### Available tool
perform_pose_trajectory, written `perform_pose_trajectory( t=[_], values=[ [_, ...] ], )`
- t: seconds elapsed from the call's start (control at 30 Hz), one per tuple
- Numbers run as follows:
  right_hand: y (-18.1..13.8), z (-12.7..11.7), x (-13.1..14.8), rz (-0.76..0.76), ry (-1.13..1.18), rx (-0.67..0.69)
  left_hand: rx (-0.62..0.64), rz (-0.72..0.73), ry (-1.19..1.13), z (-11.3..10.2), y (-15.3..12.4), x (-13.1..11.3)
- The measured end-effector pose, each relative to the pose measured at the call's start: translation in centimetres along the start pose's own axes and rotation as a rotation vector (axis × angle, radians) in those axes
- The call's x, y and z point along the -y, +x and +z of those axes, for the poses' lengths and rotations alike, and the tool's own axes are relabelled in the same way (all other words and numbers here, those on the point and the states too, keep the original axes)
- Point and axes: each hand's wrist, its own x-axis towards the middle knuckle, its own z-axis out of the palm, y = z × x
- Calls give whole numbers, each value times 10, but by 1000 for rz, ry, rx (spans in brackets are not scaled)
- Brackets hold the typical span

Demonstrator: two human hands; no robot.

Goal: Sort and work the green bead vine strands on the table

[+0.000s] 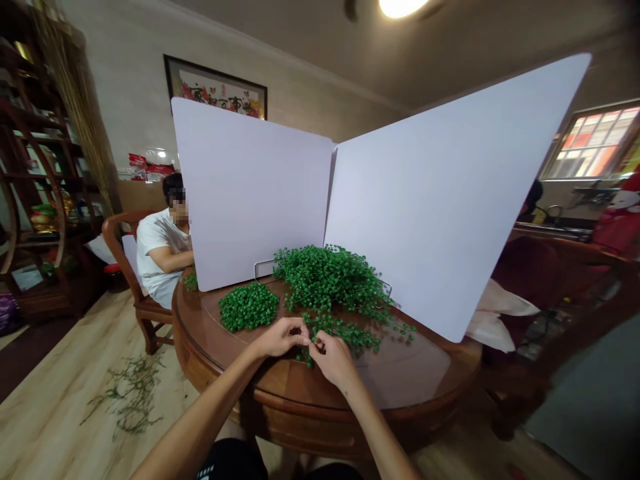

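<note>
Above the near edge of the round wooden table [295, 393], my left hand [283, 337] and my right hand [333, 357] meet with fingertips pinched together. Between and just below them shows a small green sprig [306, 360] with round, bead-like tips; my fingers cover most of it. Beyond my hands spreads a large heap of green sprigs [327, 277], with loose stems reaching toward my right hand. To the left of it lies a smaller, denser pile of round green pieces [249, 307], close to my left hand.
Two upright white panels [255, 193] meet in a corner behind the heap, with a wire stand [257, 272] at their foot. Thin stems [131, 393] litter the floor at left. Another person [160, 250] sits behind the left panel. A white bag [500, 310] lies at right.
</note>
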Motion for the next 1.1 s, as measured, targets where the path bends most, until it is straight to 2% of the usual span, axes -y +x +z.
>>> perform_pose_trajectory(
  t=[0.17, 0.23, 0.3, 0.37, 0.5, 0.57, 0.67, 0.77, 0.87, 1.0, 1.1],
  values=[
    [5, 0, -3, 106, -164, -45, 60, 5, -90, 6, -3, -7],
    [8, -1, -7, 139, -134, -77, 26, 31, -56, 8, -3, -8],
    [10, -2, -11, 108, 20, -70, -126, 58, 76, 5, 0, -5],
    [11, -2, -16, 79, 249, -38, -344, 50, 296, -3, 2, 2],
    [10, -1, -19, 113, 596, -17, -714, -99, 701, -25, 0, 20],
    [10, -2, -17, 109, 644, -14, -825, -174, 811, -33, -3, 26],
    [10, -5, -13, 96, 648, -11, -900, -235, 873, -36, -5, 28],
    [10, -7, -10, 91, 619, -14, -825, -146, 739, -30, -2, 23],
    [9, -8, -10, 85, 601, -7, -570, -18, 455, -19, 1, 10],
    [8, -11, -9, 106, 615, -5, -152, -1, 216, -3, -2, -7],
    [8, -13, -8, 131, 641, 5, -37, -12, 146, 3, -5, -10]
  ],
)
